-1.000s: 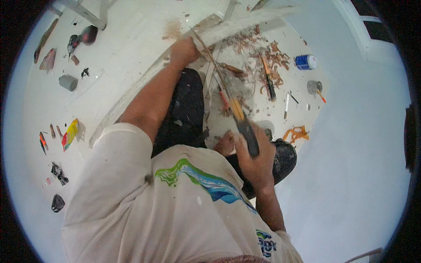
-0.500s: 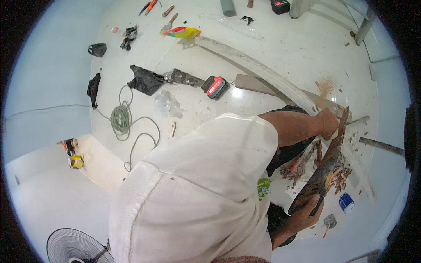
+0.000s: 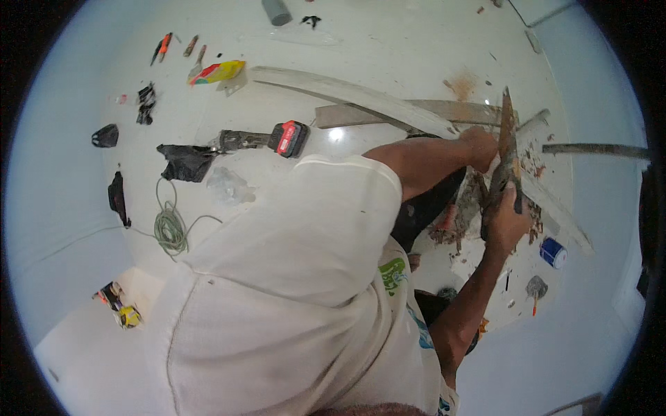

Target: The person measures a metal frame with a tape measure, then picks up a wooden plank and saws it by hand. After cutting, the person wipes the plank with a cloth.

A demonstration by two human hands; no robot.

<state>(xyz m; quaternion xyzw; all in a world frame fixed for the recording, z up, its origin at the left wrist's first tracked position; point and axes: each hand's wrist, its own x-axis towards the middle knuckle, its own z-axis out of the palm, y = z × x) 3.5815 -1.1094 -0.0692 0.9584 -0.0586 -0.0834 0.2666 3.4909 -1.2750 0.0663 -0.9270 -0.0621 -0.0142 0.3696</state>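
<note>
My right hand (image 3: 508, 223) is wrapped around the handle end of a handsaw (image 3: 508, 132), whose dark, rusty blade points up toward the far side. The handle is mostly covered by my fingers. My left hand (image 3: 479, 149) is closed over a long pale wooden plank (image 3: 354, 91), right beside the blade; its fingertips are partly hidden. A grey-brown board (image 3: 347, 115) crosses the plank near that hand. Whether the saw teeth touch the wood, I cannot tell. Wood scraps and chips (image 3: 447, 236) lie below my hands.
On the floor are a cordless power tool (image 3: 246, 141) with a red-black battery, a coiled green cord (image 3: 171, 232), a blue-and-white can (image 3: 553, 253), a putty knife (image 3: 536, 288), a colourful bag (image 3: 218, 72) and a grey cylinder (image 3: 276, 12). A dark bar (image 3: 593, 149) juts in from the right.
The saw and my right hand have moved up, closer to my left hand, and the blade stands more upright. My left hand stays on the plank. The whole view has shifted.
</note>
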